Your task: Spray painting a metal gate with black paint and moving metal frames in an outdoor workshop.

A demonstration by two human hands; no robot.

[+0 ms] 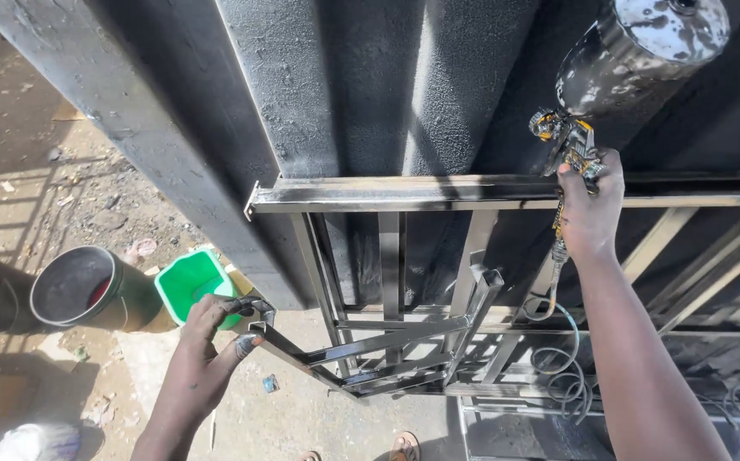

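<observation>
My left hand [208, 341] grips the near corner of a small frame of square metal tube [387, 341], freshly coated dark and glossy, and holds it tilted off the ground. My right hand [590, 205] is closed on the handle of a spray gun [568, 141] with a paint-spattered metal cup [643, 51] on top. The gun is raised over a larger metal frame [472, 192] that leans against a dark painted wall [370, 85]. A coiled air hose [558, 358] hangs down from the gun.
A green plastic tub [189, 282] and two dark round buckets [75, 286] stand on the dirt ground at the left. A white bag [37, 442] lies at the bottom left. More metal grille bars [711, 256] lean at the right. My sandalled toes [404, 446] show below.
</observation>
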